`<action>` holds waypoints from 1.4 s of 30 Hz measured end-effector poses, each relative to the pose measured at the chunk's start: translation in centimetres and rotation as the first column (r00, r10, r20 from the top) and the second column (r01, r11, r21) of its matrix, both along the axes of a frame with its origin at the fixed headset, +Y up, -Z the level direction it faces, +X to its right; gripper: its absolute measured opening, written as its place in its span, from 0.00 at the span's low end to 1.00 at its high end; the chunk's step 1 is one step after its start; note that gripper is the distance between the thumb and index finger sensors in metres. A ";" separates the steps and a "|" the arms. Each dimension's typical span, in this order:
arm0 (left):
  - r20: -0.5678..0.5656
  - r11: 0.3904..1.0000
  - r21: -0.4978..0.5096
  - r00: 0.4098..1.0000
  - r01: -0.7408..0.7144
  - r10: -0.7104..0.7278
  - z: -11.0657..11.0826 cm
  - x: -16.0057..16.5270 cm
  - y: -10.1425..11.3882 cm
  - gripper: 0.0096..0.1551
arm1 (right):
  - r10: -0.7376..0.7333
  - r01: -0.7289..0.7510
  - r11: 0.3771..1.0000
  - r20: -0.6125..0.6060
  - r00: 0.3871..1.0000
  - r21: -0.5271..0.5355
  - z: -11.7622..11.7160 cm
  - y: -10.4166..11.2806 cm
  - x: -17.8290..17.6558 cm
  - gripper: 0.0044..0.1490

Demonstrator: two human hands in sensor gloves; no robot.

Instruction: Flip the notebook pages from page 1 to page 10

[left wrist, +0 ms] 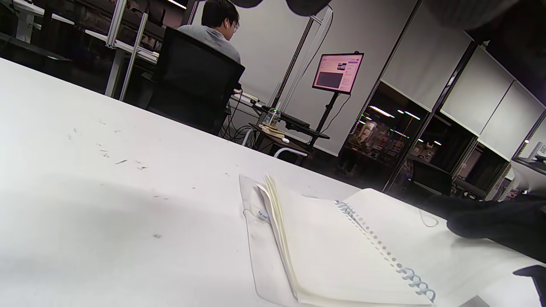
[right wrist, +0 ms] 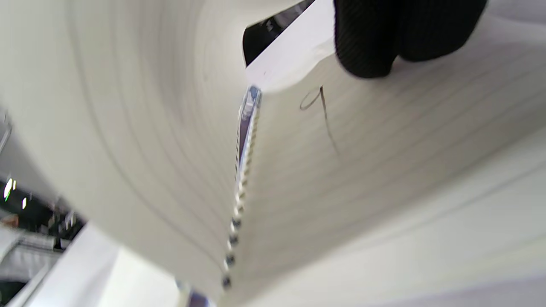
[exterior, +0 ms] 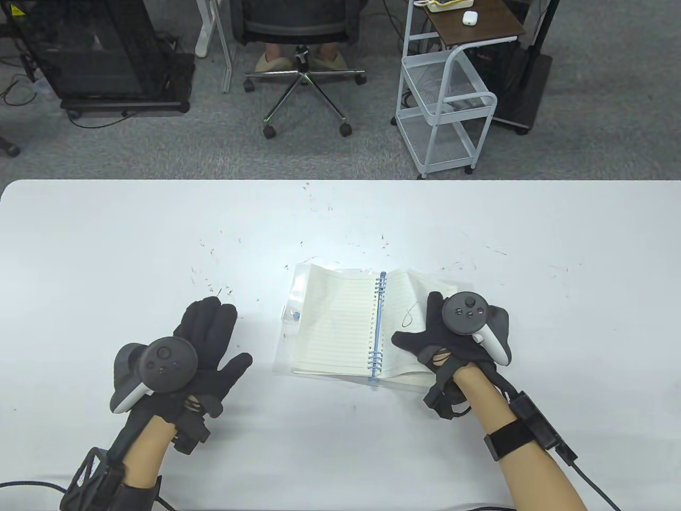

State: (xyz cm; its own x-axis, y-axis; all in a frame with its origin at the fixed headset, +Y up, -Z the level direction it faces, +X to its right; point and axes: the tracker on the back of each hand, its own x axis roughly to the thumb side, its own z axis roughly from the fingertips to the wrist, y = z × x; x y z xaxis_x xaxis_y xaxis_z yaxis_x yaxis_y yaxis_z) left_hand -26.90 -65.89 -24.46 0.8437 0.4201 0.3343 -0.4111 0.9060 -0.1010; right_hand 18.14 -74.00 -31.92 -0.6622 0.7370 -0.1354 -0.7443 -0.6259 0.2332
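An open spiral notebook with lined pages and a blue ring spine lies on the white table, in a clear plastic cover. My right hand rests on its right-hand page, fingers spread; that page bears a handwritten 9. In the right wrist view my fingertips press the page near the number. My left hand lies flat and open on the table, left of the notebook and apart from it. The notebook also shows in the left wrist view.
A white table with small dark specks carries the notebook. Beyond its far edge stand an office chair with a seated person, a white wire cart and a black cabinet.
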 end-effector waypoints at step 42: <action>0.003 1.000 0.010 1.000 -0.016 0.016 0.0 -0.3 0.2 0.53 | -0.338 0.350 0.936 0.205 0.919 -0.026 -3.2 3.3 -2.0 0.25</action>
